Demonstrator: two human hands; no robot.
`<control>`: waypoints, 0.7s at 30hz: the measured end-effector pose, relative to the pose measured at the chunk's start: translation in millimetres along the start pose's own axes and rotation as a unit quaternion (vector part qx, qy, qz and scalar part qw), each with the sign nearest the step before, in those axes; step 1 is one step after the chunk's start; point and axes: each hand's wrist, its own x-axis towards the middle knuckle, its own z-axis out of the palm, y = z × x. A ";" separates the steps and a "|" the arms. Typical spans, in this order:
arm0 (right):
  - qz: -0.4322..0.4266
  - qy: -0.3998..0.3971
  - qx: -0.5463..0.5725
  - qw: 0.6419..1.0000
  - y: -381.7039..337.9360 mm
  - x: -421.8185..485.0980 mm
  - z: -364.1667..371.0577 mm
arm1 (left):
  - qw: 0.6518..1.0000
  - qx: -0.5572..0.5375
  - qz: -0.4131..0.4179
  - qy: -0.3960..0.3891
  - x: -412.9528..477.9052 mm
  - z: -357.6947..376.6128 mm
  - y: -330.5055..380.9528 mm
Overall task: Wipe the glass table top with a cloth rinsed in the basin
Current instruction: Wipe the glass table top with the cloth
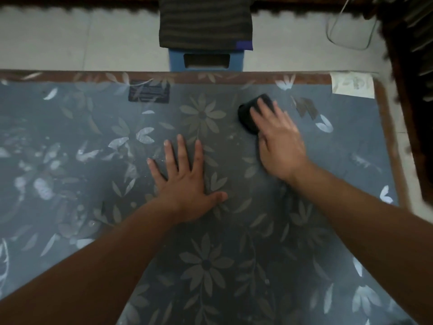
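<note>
the cloth [248, 116] is a small dark wad that lies on the glass table top [328, 231], in its far right part, not far from the far edge. the right hand [278, 141] lies over it and presses it down on the glass; the fingers seem stretched over the cloth and not curled round it, though the hand is blurred. i judge the cloth to be soft, light and probably damp, so it will fold and slide easily on the smooth glass. it is best held from above with a flat palm, with the fingers over its far edge so it does not roll out. the glass itself is stiff, slippery and fragile, so the pressure should be even. the left hand [185, 174] rests flat on the glass near the middle, fingers spread, holding nothing. most of the cloth is hidden under the right hand, so its true size and shape are not clear. the basin is not in view. beyond the far edge stands a blue stool [206, 59] with a striped cushion [206, 22]; a pale paper [352, 85] lies at the far right corner, its print unreadable.
</note>
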 end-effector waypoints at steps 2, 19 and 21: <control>-0.072 -0.025 -0.004 0.997 -6.1 -37.0 4.1 | 1.000 -0.003 0.002 0.001 0.0 -0.2 0.8; -0.114 -0.064 -0.002 0.991 1.8 9.1 -1.3 | 1.000 -0.002 0.000 0.026 2.4 3.0 0.6; -0.023 -0.033 0.009 0.999 -4.3 49.9 -5.7 | 1.000 -0.003 -0.002 0.027 3.3 3.7 -0.7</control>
